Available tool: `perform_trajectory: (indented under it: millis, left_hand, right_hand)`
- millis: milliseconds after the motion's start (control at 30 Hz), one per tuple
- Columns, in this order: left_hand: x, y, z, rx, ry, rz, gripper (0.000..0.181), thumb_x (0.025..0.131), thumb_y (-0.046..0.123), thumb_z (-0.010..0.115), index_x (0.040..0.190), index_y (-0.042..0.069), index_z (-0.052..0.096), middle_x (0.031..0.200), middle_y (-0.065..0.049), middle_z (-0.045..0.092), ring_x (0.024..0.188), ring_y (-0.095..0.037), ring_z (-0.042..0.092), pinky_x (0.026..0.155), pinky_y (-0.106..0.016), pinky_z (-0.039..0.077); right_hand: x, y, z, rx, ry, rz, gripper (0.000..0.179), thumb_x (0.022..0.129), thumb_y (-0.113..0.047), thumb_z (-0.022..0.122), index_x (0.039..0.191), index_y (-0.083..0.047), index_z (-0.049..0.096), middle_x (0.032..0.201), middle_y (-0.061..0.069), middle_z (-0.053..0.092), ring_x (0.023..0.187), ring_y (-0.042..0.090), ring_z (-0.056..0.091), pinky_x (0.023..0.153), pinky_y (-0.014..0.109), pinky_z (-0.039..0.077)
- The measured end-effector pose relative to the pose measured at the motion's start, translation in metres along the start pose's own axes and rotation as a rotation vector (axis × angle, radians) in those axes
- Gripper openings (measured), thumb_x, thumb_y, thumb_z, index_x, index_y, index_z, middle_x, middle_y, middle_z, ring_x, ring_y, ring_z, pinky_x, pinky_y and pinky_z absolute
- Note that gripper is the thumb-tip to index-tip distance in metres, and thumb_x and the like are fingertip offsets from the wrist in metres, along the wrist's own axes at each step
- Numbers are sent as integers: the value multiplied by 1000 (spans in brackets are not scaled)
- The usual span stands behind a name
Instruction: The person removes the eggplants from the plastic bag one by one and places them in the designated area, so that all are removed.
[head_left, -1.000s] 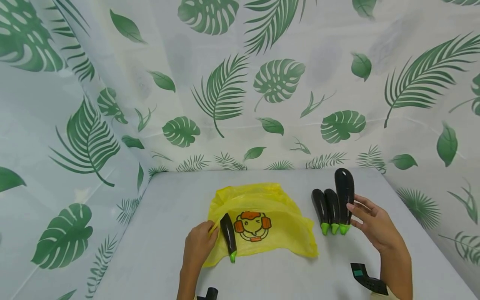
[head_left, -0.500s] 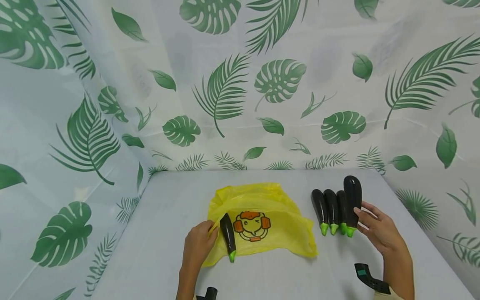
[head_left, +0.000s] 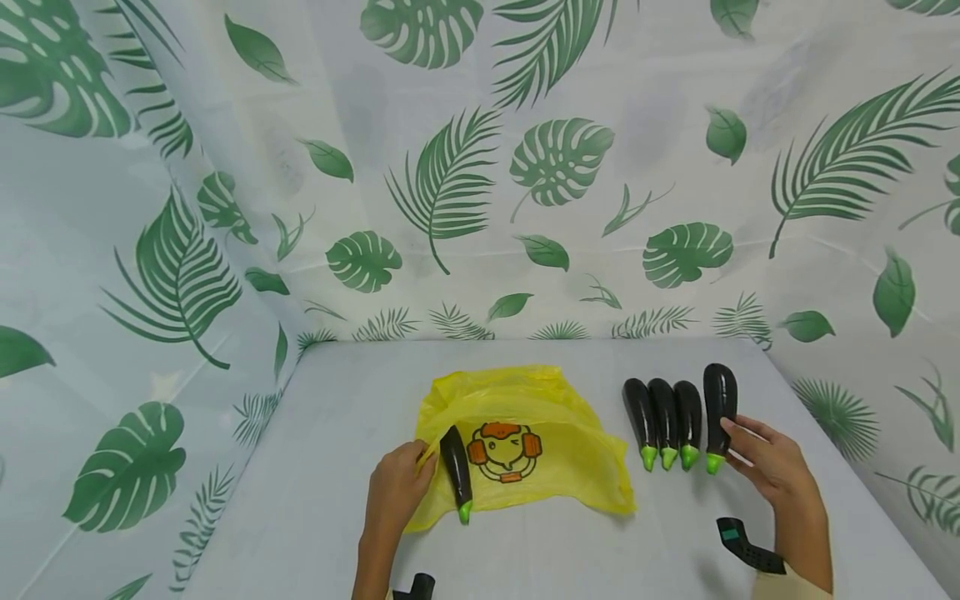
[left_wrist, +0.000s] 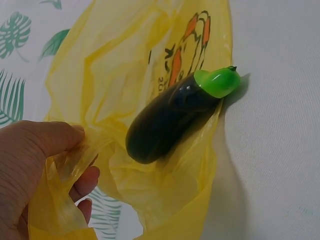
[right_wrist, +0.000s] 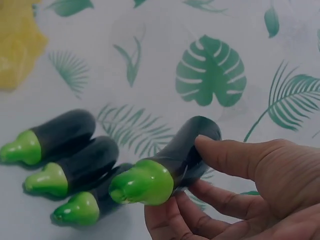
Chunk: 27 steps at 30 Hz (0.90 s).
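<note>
A yellow plastic bag (head_left: 555,467) with a cartoon print lies flat on the table. My left hand (head_left: 401,487) pinches its left edge between thumb and fingers, as the left wrist view shows. One dark eggplant (head_left: 456,471) with a green stem end rests on the bag beside that hand. On the right, my right hand (head_left: 776,462) grips another eggplant (head_left: 721,408) by its side, thumb on one face and fingers on the other. Left of it, three more eggplants (head_left: 663,421) lie side by side on the table, stem ends towards me.
The white table (head_left: 330,417) meets a leaf-patterned curtain (head_left: 480,208) at the back and sides. A black wrist camera mount (head_left: 746,550) sits on the right forearm, and another mount (head_left: 420,587) is at the left wrist.
My right hand has moved right and slightly nearer with its eggplant, leaving a gap beside the row. The third eggplant of the row now shows fully. The left hand and bag stay put.
</note>
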<state>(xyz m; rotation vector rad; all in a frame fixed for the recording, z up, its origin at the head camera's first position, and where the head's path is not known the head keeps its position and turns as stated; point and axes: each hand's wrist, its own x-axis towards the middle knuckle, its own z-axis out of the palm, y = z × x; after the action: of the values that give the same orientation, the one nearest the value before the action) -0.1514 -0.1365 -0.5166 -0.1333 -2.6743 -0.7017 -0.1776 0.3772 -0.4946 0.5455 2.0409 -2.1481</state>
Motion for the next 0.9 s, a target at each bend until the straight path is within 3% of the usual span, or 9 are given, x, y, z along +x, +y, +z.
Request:
perform_trajectory:
  millis: [100, 200, 300, 433, 533, 633, 900]
  left_hand:
    - [0, 0, 0, 6, 2, 3, 14, 86, 21, 75, 81, 14, 64, 65, 8, 51, 57, -5, 39, 53, -19, 34]
    - [-1, -1, -1, 5, 8, 10, 14, 86, 21, 75, 81, 14, 64, 65, 8, 51, 57, -5, 39, 52, -19, 34]
    - [-1, -2, 0, 3, 9, 13, 14, 86, 21, 75, 81, 14, 64, 65, 8, 52, 57, -4, 39, 52, -18, 34]
    - [-1, -2, 0, 4, 4, 10, 13, 86, 21, 75, 82, 14, 64, 65, 8, 53, 57, -4, 39, 53, -18, 35]
    - [-1, -2, -1, 8, -1, 4, 14, 86, 22, 75, 82, 14, 65, 65, 8, 52, 57, -4, 39, 53, -19, 35]
    - [-2, -2, -1, 11, -7, -1, 14, 86, 22, 75, 82, 14, 64, 65, 8, 52, 57, -4, 39, 53, -19, 35]
    - [-3, -3, 0, 7, -11, -2, 12, 87, 22, 75, 84, 13, 66, 68, 7, 56, 58, -4, 40, 54, -19, 36]
  right_hand:
    - [-1, -3, -1, -22, 29, 38, 42, 92, -30, 67, 125, -18, 44, 81, -22, 63, 77, -5, 63, 67, 18, 53]
    - [2, -4, -3, -83, 62, 67, 69, 90, -36, 69, 142, -6, 35, 80, -23, 58, 74, -6, 60, 67, 19, 54]
    - [12, 1, -8, -143, 101, 89, 91, 88, -41, 70, 150, 5, 22, 84, -21, 55, 75, -5, 56, 68, 21, 55]
    - [32, 13, -15, -180, 189, 119, 82, 86, -43, 72, 145, 0, 36, 91, -11, 56, 84, 5, 57, 68, 25, 56]
    - [32, 12, -11, -193, 230, 120, 73, 88, -37, 70, 140, 5, 40, 86, -9, 56, 80, 6, 57, 66, 24, 56]
    - [27, 5, -4, -212, 239, 102, 76, 92, -29, 66, 143, 14, 29, 84, -7, 55, 73, 4, 55, 64, 22, 55]
    - [39, 16, 0, -256, 321, 81, 63, 91, -21, 66, 132, 18, 41, 81, 0, 56, 63, 1, 54, 56, 19, 50]
